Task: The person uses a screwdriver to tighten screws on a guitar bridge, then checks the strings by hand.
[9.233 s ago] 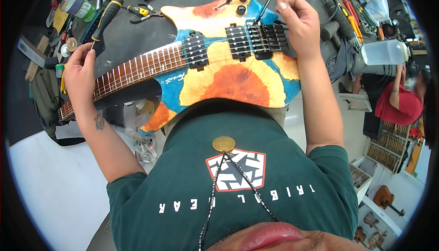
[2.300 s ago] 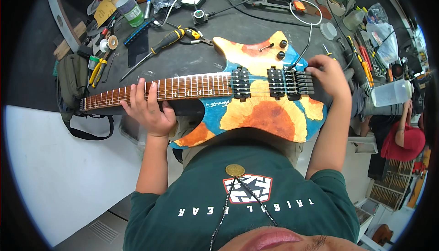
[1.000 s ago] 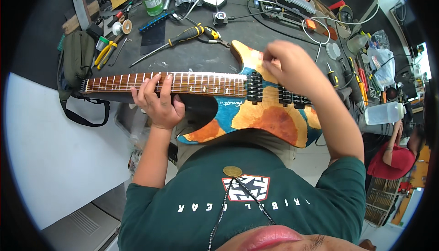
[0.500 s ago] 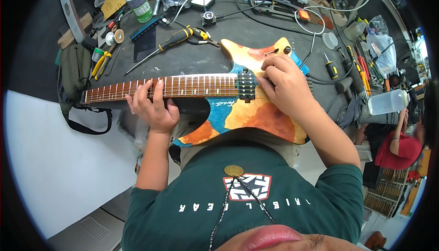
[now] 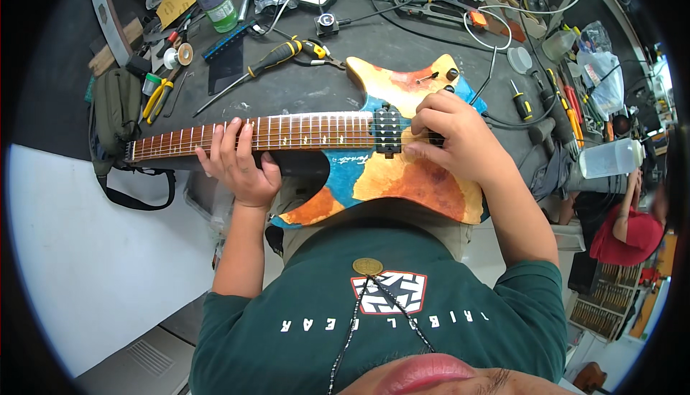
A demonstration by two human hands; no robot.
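Observation:
An electric guitar (image 5: 410, 186) with a blue, yellow and rust-brown body lies across my lap, its neck pointing left. My left hand (image 5: 241, 168) is closed around the guitar neck (image 5: 309, 132). Its fingers are spread over the strings, and the thumb is at the neck's near edge. Right of the black pickup (image 5: 388, 130), my right hand (image 5: 456, 136) hovers over or touches the strings. Its fingers are curled, with a gap between thumb and index finger, and nothing shows between them. That hand partly hides the bridge area. Black knobs (image 5: 452, 74) stand beyond it.
On the dark bench behind the guitar are a long screwdriver (image 5: 277, 56), pliers (image 5: 320, 51), a bottle of green liquid (image 5: 215, 3) and cables (image 5: 493, 79). A green-grey bag (image 5: 115, 111) touches the headstock end. Another person in red (image 5: 636, 233) is at the right.
My right hand has shifted slightly nearer to me, its thumb now farther from the index finger, and a second knob shows. My left hand stays at about the same frets.

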